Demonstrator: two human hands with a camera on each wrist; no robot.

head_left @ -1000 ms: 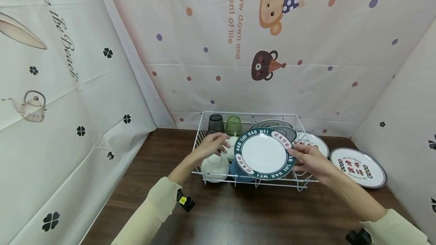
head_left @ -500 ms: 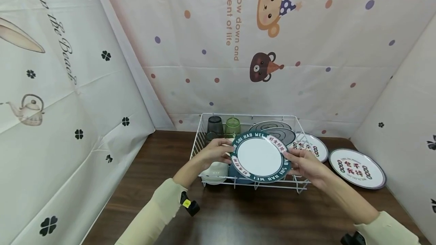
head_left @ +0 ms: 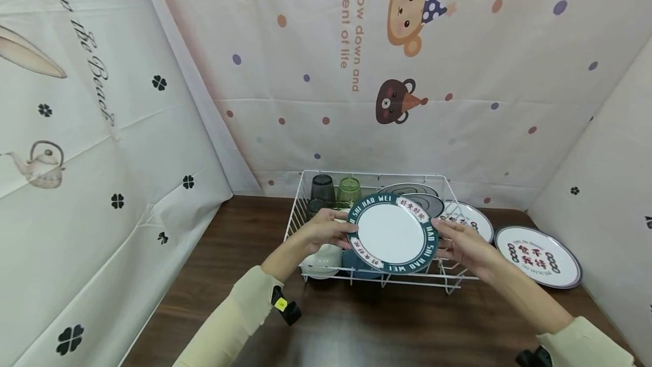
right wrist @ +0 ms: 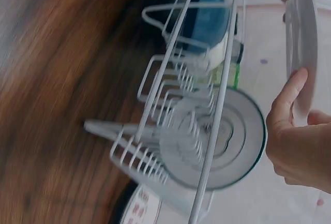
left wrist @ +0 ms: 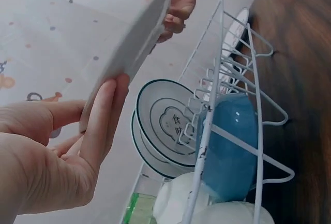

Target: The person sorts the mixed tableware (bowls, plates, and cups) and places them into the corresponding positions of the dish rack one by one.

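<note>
Head view: left hand (head_left: 326, 230) now grips the left rim of the green-rimmed plate (head_left: 392, 234), which a second ago only the right hand (head_left: 460, 242) held; the plate stands tilted above the wire rack (head_left: 295, 217), under two-handed control. Left wrist view: fingers (left wrist: 106, 115) curl against the rim; blue bowl (left wrist: 230, 141) sits below. Right wrist view: thumb (right wrist: 289, 97) presses the plate; racked plates (right wrist: 227, 141) crowd the slots
</note>
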